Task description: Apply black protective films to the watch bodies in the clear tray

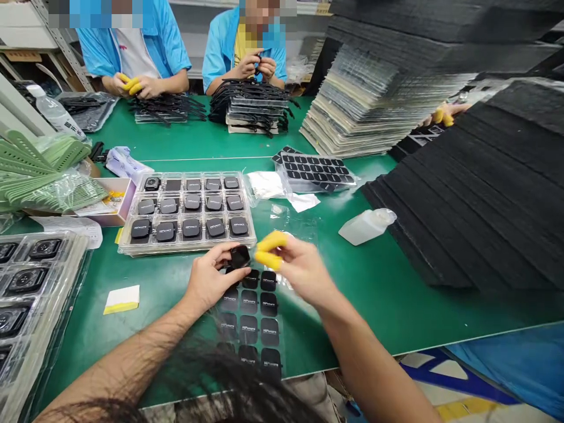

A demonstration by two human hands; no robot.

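My left hand [210, 281] holds a small black square watch body [240, 256] between thumb and fingers, just above a clear sheet of black "HiFuture" screen stickers [249, 320] on the green table. My right hand [296, 267], with yellow finger cots on thumb and forefinger, hovers right beside the watch body, fingertips pinched near it; whether it holds a film is unclear. Behind my hands stands a clear tray [187, 212] with rows of black watch bodies.
A white squeeze bottle [366, 226] lies to the right beside stacked black foam sheets [480, 188]. More trays [30, 294] sit at the left edge, green straps [42, 170] beyond. Two people in blue work across the table near tray stacks [251, 111].
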